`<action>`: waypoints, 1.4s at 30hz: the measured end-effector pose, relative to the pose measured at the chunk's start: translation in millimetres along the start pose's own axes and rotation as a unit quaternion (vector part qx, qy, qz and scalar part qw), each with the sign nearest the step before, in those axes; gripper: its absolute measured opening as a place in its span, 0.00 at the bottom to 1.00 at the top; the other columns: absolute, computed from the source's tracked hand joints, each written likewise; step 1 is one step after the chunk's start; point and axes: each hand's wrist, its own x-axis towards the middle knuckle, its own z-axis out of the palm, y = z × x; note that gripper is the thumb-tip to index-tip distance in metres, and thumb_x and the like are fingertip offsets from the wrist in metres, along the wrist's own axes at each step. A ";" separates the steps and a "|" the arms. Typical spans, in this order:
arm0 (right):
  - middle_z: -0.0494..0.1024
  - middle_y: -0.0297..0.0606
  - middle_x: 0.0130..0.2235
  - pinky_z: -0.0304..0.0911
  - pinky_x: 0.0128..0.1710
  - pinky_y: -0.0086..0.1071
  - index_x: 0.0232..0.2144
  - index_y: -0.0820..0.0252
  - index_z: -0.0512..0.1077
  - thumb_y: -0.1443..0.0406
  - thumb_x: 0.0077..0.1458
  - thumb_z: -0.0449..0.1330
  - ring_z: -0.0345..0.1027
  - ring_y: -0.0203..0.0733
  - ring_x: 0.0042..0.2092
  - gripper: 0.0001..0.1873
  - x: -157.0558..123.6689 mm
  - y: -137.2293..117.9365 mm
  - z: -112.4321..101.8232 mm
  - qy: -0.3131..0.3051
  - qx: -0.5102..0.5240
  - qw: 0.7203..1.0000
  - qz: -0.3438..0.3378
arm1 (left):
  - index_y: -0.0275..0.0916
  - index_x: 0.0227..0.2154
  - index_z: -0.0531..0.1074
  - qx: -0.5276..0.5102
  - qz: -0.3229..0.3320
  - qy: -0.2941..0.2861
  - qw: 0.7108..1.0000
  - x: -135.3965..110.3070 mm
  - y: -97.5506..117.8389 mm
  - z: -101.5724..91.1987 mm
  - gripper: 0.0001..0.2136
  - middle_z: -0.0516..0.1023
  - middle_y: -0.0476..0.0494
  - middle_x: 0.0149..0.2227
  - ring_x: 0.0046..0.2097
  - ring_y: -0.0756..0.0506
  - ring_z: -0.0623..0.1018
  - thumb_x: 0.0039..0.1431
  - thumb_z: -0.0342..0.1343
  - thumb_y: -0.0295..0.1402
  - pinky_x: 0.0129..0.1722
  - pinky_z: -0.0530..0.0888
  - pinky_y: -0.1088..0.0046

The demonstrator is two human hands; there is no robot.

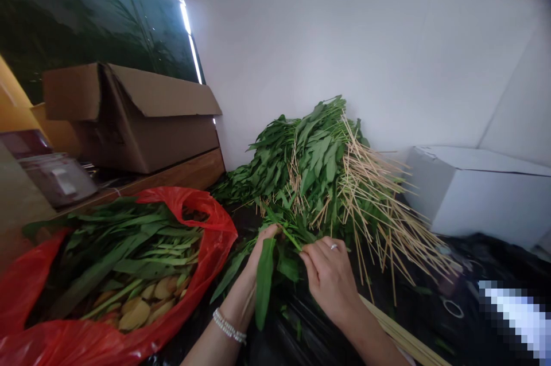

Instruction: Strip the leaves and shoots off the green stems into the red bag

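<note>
My left hand (262,254), with a pearl bracelet at the wrist, holds a long green leaf (264,280) by its upper end. My right hand (329,277), wearing a ring, pinches a leafy green stem (290,237) just beside it. Behind both hands rises a heap of cut green leafy stems (310,165), mixed with thin pale wooden skewers (379,205) that fan out to the right. To the left, a red plastic bag (210,228) holds more long leaves (124,245) over pale tan slices (146,297).
Black plastic sheeting (293,337) covers the work surface. A bundle of longer wooden sticks (400,337) lies at the lower right. A brown cardboard box (146,125) stands on a wooden ledge (185,171) at the back left, and a white box (477,194) sits against the wall at right.
</note>
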 end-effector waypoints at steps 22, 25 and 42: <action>0.72 0.36 0.31 0.53 0.40 0.39 0.35 0.58 0.70 0.68 0.63 0.51 0.63 0.43 0.37 0.08 -10.7 12.4 -4.4 0.010 -0.030 0.999 0.042 | 0.37 0.31 0.70 0.235 0.172 -0.033 0.956 -4.8 30.8 -26.0 0.12 0.58 0.58 0.20 0.22 0.55 0.56 0.50 0.64 0.39 0.22 0.54 0.79; 0.73 0.36 0.31 0.53 0.40 0.38 0.33 0.58 0.70 0.68 0.63 0.51 0.63 0.43 0.37 0.08 -12.6 15.7 -0.1 -0.001 -0.019 0.998 0.068 | 0.35 0.31 0.76 0.311 0.207 -0.082 0.924 -9.4 30.0 -20.1 0.08 0.69 0.51 0.24 0.26 0.52 0.65 0.54 0.62 0.36 0.28 0.62 0.77; 0.75 0.36 0.33 0.54 0.39 0.37 0.36 0.57 0.71 0.65 0.64 0.51 0.64 0.44 0.37 0.08 -15.7 21.5 5.6 -0.021 0.039 0.995 0.092 | 0.43 0.44 0.75 0.592 0.318 -0.142 0.727 -10.6 14.2 -23.4 0.10 0.76 0.47 0.41 0.42 0.47 0.76 0.60 0.55 0.28 0.42 0.71 0.74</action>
